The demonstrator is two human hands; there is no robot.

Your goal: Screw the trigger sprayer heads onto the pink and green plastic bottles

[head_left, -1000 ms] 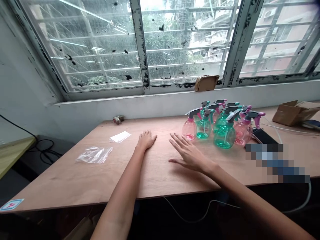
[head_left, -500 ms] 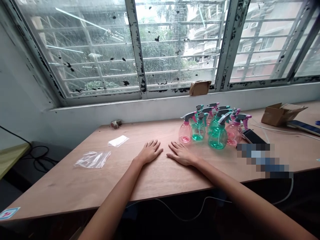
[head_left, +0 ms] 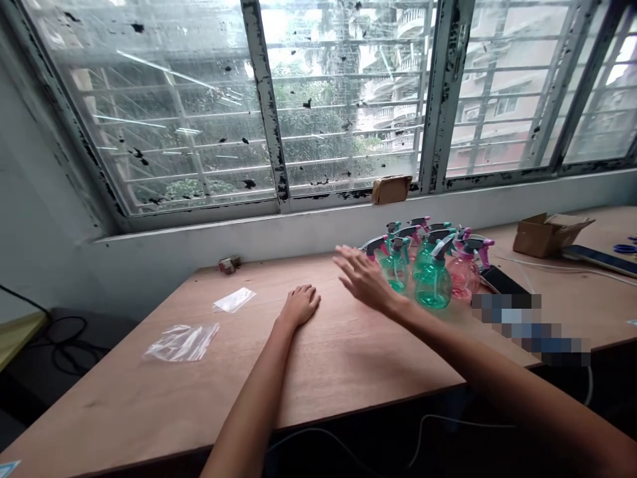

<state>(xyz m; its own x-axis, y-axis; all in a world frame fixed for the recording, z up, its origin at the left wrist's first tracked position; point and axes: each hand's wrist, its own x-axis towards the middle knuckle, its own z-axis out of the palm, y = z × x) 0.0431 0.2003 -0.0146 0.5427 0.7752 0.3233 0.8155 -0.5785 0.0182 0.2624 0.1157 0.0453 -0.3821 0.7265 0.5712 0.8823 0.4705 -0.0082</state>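
My left hand (head_left: 300,305) rests palm down on the wooden table (head_left: 338,365), fingers lying on the wood and slightly bent, holding nothing. Raised off the surface, my right hand (head_left: 367,282) is open with its fingers stretched out and holds nothing. It is nearest to a group of several spray bottles and hides most of a pink one at their left end. Among the bottles are a green spray bottle (head_left: 432,287) in front, a smaller green one (head_left: 395,269) and a pink spray bottle (head_left: 464,275) on the right. All stand upright with trigger heads.
Left of my hands lie a clear plastic bag (head_left: 184,342) and a white packet (head_left: 235,300). A small block (head_left: 229,265) sits at the back edge. Rightward are a black phone-like object (head_left: 505,281), an opened cardboard box (head_left: 547,236) and a white cable (head_left: 547,262).
My right hand has lifted off the table and come in front of the left pink bottle. My left hand stays on the table, its fingers drawn in a little. The view has tilted slightly.
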